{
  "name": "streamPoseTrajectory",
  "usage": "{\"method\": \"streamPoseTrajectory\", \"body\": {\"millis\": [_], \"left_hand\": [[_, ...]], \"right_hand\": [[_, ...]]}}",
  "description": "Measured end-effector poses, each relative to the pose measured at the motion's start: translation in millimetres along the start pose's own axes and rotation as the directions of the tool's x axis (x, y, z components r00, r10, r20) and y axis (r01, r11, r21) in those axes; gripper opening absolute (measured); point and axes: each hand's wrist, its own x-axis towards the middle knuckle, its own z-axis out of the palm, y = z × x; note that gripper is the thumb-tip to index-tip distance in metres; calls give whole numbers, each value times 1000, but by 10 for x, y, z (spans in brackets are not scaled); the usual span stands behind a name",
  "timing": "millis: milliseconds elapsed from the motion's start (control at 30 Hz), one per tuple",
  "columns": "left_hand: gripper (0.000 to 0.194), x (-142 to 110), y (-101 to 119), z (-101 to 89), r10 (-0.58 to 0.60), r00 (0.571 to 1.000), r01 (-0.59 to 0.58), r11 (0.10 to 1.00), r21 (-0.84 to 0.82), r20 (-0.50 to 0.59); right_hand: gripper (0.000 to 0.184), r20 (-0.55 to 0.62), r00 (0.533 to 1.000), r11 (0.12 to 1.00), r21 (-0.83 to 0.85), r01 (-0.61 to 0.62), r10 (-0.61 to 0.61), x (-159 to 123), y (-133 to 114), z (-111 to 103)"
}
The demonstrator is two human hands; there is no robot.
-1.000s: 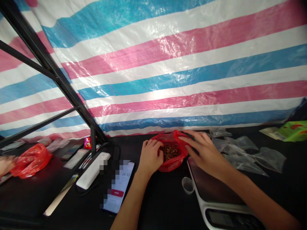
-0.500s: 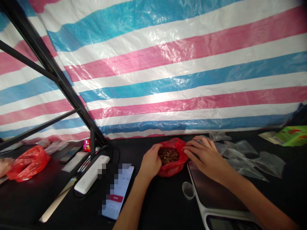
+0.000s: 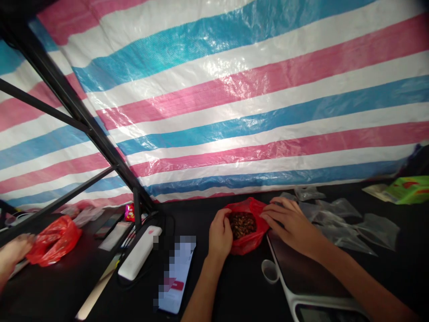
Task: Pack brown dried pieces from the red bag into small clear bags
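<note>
A red plastic bag stands on the black table with its mouth open upward. Small brown pieces, like beans or seeds, lie inside it. My left hand is closed on the bag's left rim, the thumb toward the inside. On the opposite side, my right hand pinches the right rim with its fingertips. Beneath my right hand and forearm is a scale with a dark top and pale frame, partly covered by them. A small clear plastic cup rests against the scale's left edge.
Clear plastic bags and a green packet lie at the right. To the left are a phone, a white power strip and a black metal frame. Another person's hand touches a second red bag.
The view has turned slightly left, so the things on the table sit farther right. Both my hands keep their hold on the bag's rim. More of the other person's arm shows.
</note>
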Motion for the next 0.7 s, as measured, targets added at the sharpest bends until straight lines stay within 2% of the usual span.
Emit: {"method": "streamPoseTrajectory", "body": {"millis": [133,333,500,700], "left_hand": [[30,53,-4,-52,-52,997,50,997,-55,-49],[28,62,-31,-112,-39,996,39,999,-10,-79],[27,60,-176,-129,46,999,-44,997,58,-24],[46,80,-222,-128,90,996,-90,995,40,8]], "right_hand": [[29,-14,1000,997,71,9,-8,42,-141,-85],[25,-38,999,984,177,9,-3,69,-319,-193],[25,-52,999,969,246,-1,14,76,-236,-180],[24,-50,999,967,254,17,-4,12,-120,-171]]}}
